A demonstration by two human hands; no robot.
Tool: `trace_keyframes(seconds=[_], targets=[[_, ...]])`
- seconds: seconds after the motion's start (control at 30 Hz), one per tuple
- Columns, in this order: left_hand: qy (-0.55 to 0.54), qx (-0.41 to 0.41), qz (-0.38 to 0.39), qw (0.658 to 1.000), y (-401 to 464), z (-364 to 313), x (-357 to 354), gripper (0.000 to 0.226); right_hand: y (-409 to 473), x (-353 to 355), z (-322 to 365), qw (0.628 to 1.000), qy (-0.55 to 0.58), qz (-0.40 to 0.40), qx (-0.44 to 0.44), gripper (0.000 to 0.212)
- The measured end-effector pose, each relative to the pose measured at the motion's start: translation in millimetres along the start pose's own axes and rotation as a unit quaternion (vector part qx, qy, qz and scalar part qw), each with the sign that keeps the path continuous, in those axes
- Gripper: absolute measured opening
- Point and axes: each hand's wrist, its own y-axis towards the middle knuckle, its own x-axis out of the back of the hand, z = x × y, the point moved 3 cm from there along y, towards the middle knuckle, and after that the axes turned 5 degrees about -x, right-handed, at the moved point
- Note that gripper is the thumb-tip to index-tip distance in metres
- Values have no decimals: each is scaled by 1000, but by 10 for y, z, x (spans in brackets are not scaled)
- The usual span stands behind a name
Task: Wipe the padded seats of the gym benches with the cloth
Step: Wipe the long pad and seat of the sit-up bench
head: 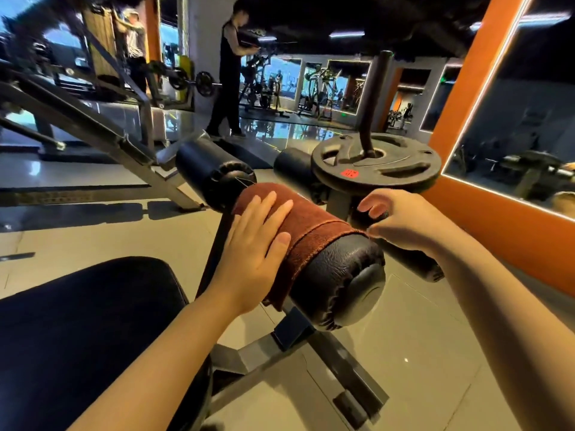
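A rust-brown cloth [306, 222] is draped over a black padded roller [345, 275] of the bench in front of me. My left hand [255, 247] lies flat on the cloth's left part, fingers straight and pressing it against the roller. On the roller's right side my right hand [401, 219] has loosely curled fingers, and its thumb and forefinger meet at the cloth's right edge. The black padded seat [84, 325] fills the lower left, partly under my left forearm.
A black weight plate [376, 164] on an upright post stands just beyond my right hand. Two more black rollers [214, 172] lie behind the cloth. The bench's steel frame [280, 349] runs below. An orange wall with a mirror [510, 213] is at right. A person [228, 73] stands farther back.
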Motion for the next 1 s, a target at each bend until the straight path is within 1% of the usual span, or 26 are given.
trace_keyframes(seconds=[0.03,0.07,0.1,0.13,0.17,0.2,0.23,0.27,0.3,0.37,0.47,0.53,0.57,0.6,0.67,0.77,0.9,1.0], targets=[[5,-10,-1,1000,-13,-1,14,53,-15,49,34,997,-31,-57,30,36],[16,-22,-10,1000,-14,-11,39,54,-59,75,127,992,-10,-106,74,35],[31,-38,-27,998,8,-30,88,54,-97,62,254,984,34,-118,128,33],[48,-53,-46,996,63,-39,144,52,-116,-2,393,978,72,-83,178,36],[59,-62,-61,994,143,-33,195,50,-113,-106,527,971,103,-8,215,41],[62,-65,-70,993,238,-12,230,49,-100,-217,621,962,123,76,232,47],[58,-65,-72,994,335,17,246,49,-62,-300,661,954,138,139,228,52],[45,-66,-68,995,432,46,233,49,-24,-341,663,950,144,169,218,57],[29,-69,-57,996,493,82,180,49,11,-362,617,949,149,173,216,61],[7,-76,-51,996,520,139,70,45,47,-353,515,943,170,160,235,58],[-17,-87,-64,994,514,204,13,43,54,-408,449,935,191,131,270,43],[-31,-84,-72,993,508,209,37,42,84,-468,399,933,169,86,305,61],[-25,-83,-68,994,513,199,49,43,77,-470,400,933,162,73,313,66],[-16,-77,-57,995,517,185,56,43,69,-471,399,934,162,72,310,66],[2,-65,-30,997,520,131,73,43,27,-420,403,946,152,95,270,68],[9,-34,2,999,554,70,111,42,-17,-375,411,954,118,172,215,71],[30,25,100,994,559,3,172,47,-48,-312,466,956,135,183,187,67],[43,86,197,976,550,-118,259,49,-69,-229,483,959,136,198,152,64]])
